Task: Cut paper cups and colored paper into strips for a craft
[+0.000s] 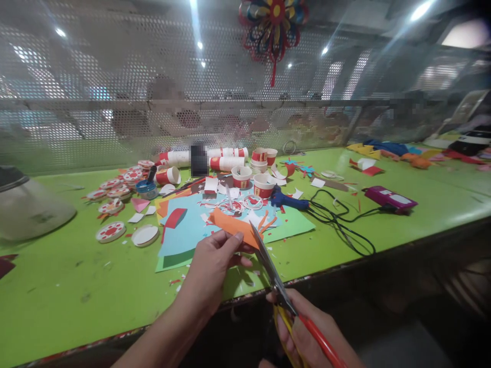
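Observation:
My left hand (217,260) pinches a strip of orange paper (233,225) between thumb and fingers, above the front edge of the table. Narrow cut slips fan out at the paper's right end. In my right hand (307,327) is a pair of scissors (274,276) with one red and one yellow handle. Their blades point up and away from me, and the tips lie at the right end of the orange paper. Beneath the paper are light blue sheets (184,237) and a green sheet (295,225), strewn with scraps.
Paper cups (264,185) and stacked cups (226,163) stand behind the sheets. A blue glue gun (289,199) lies right, near black cables (337,220) and a purple box (389,199). Decorated discs (110,231) and a blue jar (146,189) sit left. A perforated screen (134,97) rises behind.

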Demonstrator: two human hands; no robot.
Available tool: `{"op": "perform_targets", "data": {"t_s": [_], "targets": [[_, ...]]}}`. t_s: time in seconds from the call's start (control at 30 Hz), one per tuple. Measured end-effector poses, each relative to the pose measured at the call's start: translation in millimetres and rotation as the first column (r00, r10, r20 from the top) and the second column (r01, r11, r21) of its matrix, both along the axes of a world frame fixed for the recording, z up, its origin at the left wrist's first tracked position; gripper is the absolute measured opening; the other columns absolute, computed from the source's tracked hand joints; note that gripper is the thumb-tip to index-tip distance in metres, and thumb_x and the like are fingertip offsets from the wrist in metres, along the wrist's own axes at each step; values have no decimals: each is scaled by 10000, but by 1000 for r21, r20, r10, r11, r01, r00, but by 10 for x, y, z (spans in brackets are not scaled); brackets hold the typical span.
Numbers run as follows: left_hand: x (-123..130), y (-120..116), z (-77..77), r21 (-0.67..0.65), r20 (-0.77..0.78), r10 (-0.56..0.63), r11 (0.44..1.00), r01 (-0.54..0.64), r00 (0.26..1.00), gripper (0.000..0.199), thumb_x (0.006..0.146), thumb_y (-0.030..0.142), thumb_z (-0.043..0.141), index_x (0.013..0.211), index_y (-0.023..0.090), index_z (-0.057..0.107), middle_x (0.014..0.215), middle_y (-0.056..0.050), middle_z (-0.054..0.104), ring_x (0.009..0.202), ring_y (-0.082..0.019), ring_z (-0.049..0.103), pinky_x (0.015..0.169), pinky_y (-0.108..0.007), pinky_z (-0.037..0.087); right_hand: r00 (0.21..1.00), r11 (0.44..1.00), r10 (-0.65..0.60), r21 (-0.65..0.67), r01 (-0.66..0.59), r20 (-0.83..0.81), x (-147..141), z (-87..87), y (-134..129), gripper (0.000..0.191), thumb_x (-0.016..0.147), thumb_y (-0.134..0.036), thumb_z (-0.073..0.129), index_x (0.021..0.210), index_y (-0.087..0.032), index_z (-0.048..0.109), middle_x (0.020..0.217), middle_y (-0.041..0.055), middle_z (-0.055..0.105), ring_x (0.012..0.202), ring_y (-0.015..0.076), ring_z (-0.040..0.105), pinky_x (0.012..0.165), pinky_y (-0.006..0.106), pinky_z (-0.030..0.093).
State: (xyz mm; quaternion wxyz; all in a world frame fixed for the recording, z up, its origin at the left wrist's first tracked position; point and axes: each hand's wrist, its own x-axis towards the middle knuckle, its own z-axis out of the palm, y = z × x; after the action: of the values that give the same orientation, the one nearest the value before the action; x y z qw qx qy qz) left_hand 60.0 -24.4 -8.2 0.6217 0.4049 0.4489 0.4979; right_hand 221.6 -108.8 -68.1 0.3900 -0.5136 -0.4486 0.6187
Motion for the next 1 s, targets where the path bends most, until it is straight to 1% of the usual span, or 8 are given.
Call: {"op": "perform_targets", "data": {"t_s": [0.17, 0.43, 0.5, 0.6, 0.7, 0.8, 0.9, 1.0], "targets": [[19, -8, -15, 27, -4, -8, 1000, 8, 1000, 187, 770, 306, 660, 729, 125, 643, 706, -53, 670, 522, -106, 586, 550, -240, 471, 1000, 1000, 4, -13, -4, -13, 22, -43, -7, 660, 673, -745, 570, 1050, -203, 590, 546, -77, 347, 413, 50, 299, 389, 177, 308], [23, -21, 5, 37, -4, -14, 999, 14, 1000, 184, 786, 299, 647, 732, 123, 640, 710, -48, 658, 532, -103, 588, 557, -242, 485, 999, 999, 34, -12, -34, -13, 24, -112, 16, 638, 678, -733, 580, 1051, -215, 587, 534, -81, 319, 432, 65, 317, 411, 182, 309], [19, -8, -5, 35, -14, -14, 999, 14, 1000, 188, 787, 303, 645, 747, 118, 646, 718, -53, 664, 533, -103, 591, 553, -237, 481, 998, 998, 56, 1, -56, 17, 33, -82, 14, 647, 704, -746, 535, 1067, -212, 579, 535, -80, 315, 439, 71, 319, 424, 187, 325], [16, 10, -15, 26, -11, -21, 999, 22, 1000, 206, 773, 317, 654, 738, 114, 638, 716, -60, 670, 519, -109, 593, 528, -239, 479, 993, 994, 82, 66, -87, 80, 59, 10, -1, 679, 731, -774, 454, 1063, -195, 579, 563, -65, 335, 471, 82, 331, 437, 191, 347], [11, 8, -11, 16, -4, -30, 999, 30, 1000, 212, 764, 319, 660, 722, 114, 624, 699, -59, 664, 506, -110, 588, 510, -238, 478, 989, 986, 82, 131, -98, 127, 81, 63, -13, 650, 754, -758, 443, 1029, -188, 591, 597, -52, 352, 502, 87, 343, 446, 191, 345], [1, -4, -4, 23, -21, -24, 999, 24, 1000, 216, 769, 321, 656, 727, 111, 626, 713, -63, 662, 515, -104, 590, 510, -225, 473, 989, 993, 69, 90, -81, 132, 86, 20, -10, 619, 760, -735, 474, 1040, -194, 584, 593, -54, 374, 494, 81, 355, 448, 191, 330], [-6, -4, 3, 13, -36, -25, 1000, 25, 999, 221, 770, 326, 657, 729, 110, 629, 712, -62, 664, 506, -98, 590, 493, -212, 467, 990, 999, 35, 29, -39, 138, 79, -65, 1, 666, 699, -753, 535, 1060, -194, 582, 591, -51, 421, 489, 78, 363, 444, 191, 322], [-3, 6, 8, -10, -31, -32, 999, 32, 999, 223, 767, 328, 659, 718, 113, 627, 708, -63, 670, 496, -98, 587, 475, -210, 470, 996, 1000, 16, 4, -16, 85, 71, -114, 14, 652, 684, -730, 577, 1048, -190, 590, 576, -56, 421, 472, 74, 348, 437, 193, 326]]}}
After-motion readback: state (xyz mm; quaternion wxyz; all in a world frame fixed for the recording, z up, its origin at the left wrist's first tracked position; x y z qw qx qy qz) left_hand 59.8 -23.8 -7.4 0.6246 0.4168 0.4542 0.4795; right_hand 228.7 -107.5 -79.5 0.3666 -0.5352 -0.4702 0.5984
